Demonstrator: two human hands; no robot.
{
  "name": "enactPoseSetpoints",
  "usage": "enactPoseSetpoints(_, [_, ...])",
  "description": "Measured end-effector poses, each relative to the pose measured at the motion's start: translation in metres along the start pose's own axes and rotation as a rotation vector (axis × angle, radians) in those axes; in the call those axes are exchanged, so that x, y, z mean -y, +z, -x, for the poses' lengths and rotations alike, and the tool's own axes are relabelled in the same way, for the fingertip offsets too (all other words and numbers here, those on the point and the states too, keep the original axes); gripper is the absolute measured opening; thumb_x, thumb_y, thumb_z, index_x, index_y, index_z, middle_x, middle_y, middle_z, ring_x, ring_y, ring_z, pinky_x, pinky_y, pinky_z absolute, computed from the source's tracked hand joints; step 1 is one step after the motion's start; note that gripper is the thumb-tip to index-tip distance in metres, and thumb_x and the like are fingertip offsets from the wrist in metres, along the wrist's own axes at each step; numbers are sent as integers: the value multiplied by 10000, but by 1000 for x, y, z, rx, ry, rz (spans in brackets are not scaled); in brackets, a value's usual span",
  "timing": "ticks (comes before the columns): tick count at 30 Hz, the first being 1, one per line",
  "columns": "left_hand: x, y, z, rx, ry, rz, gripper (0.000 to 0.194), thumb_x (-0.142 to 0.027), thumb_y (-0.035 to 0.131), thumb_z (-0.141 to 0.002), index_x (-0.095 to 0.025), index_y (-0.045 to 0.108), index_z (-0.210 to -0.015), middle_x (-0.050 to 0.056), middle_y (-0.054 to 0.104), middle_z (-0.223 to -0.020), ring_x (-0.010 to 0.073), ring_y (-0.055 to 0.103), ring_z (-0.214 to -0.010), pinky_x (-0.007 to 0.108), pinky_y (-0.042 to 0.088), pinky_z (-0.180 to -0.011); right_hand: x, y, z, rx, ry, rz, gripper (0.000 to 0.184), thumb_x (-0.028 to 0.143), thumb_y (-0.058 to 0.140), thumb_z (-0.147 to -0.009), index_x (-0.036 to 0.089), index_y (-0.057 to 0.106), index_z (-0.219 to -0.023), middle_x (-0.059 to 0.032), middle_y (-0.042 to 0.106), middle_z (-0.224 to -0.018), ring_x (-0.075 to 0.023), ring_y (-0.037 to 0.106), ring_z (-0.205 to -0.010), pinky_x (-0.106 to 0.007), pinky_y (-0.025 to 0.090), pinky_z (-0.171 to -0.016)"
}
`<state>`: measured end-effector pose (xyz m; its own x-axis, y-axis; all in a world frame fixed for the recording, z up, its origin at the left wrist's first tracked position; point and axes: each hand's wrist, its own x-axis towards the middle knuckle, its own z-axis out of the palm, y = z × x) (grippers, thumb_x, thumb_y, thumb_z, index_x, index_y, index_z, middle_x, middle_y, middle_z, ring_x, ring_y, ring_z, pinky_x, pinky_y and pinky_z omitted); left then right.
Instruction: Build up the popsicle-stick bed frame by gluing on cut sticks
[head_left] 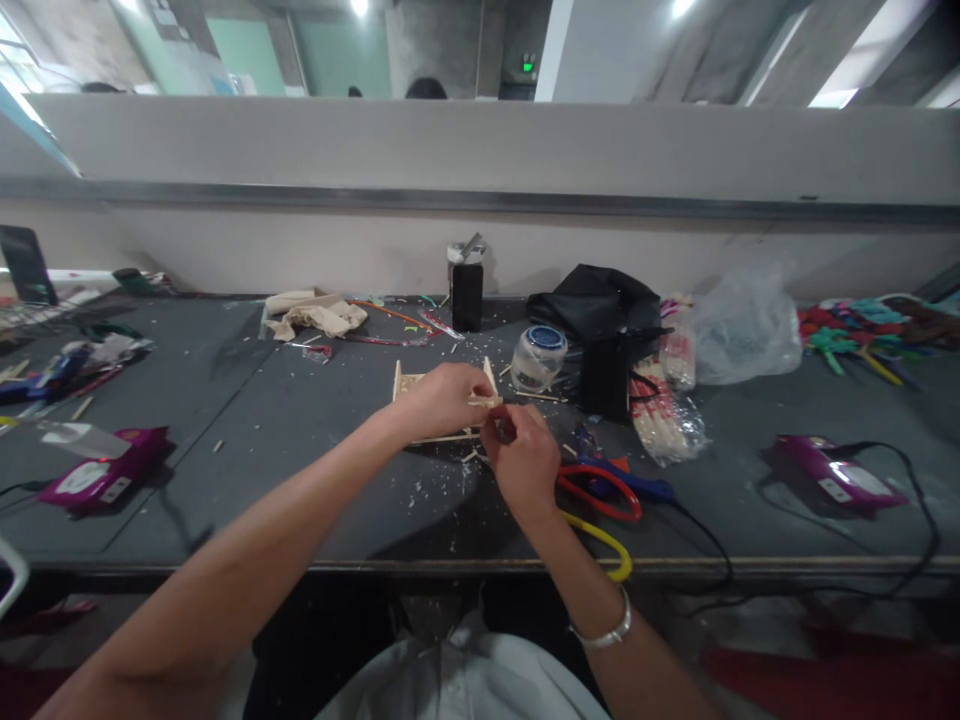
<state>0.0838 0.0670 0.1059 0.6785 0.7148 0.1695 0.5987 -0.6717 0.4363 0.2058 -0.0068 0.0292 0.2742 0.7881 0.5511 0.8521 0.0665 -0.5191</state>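
Observation:
Over the middle of the table, my left hand [446, 400] pinches a small pale wooden stick [486, 401] at the right side of a little wooden frame [442, 437]. My right hand [523, 458] is close against it, thumb and fingers curled together at the stick's end; whether it also holds something between the fingertips is hidden. The frame is built of thin sticks, with short posts standing at its back, and my left hand covers much of it. Red-and-yellow-handled cutters [600, 490] lie to the right of my right hand, beside a blue glue gun [637, 487].
A clear jar with a blue lid [541, 350], a black bag [596, 300], a bag of sticks [667, 425] and a clear plastic bag [742, 330] lie right of centre. A phone [467, 297] stands at the back. Purple boxes with cords [840, 472] lie at both sides. Wood scraps litter the table.

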Motion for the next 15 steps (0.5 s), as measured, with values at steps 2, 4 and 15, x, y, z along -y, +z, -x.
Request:
enactPoseSetpoints(2, [-8,-2,17,-114,109,-12,296,-172,604,-725,-161,670,-1014,90,668,-1043,224,581,-955,336,425,-851,0,-10,6,-7,-82,61,83,213,539,-828,185,613,-804,-33,599,-762,-175,562,-711,-265,380,-615])
enactPoseSetpoints(4, [-18,1,39,-181,120,35,285,-184,590,-774,-172,653,-1052,86,664,-1047,227,574,-986,346,417,-883,0,-23,15,-6,-222,141,97,194,519,-834,187,605,-789,-33,586,-735,-176,555,-700,-269,384,-615])
enactPoseSetpoints(15, [-35,60,115,-67,-421,1387,127,-268,681,-768,-161,715,-827,2,600,-688,79,477,-575,195,373,-536,-31,-85,54,215,-518,123,220,255,491,-908,141,594,-1066,-62,628,-855,-180,579,-811,-282,447,-733])
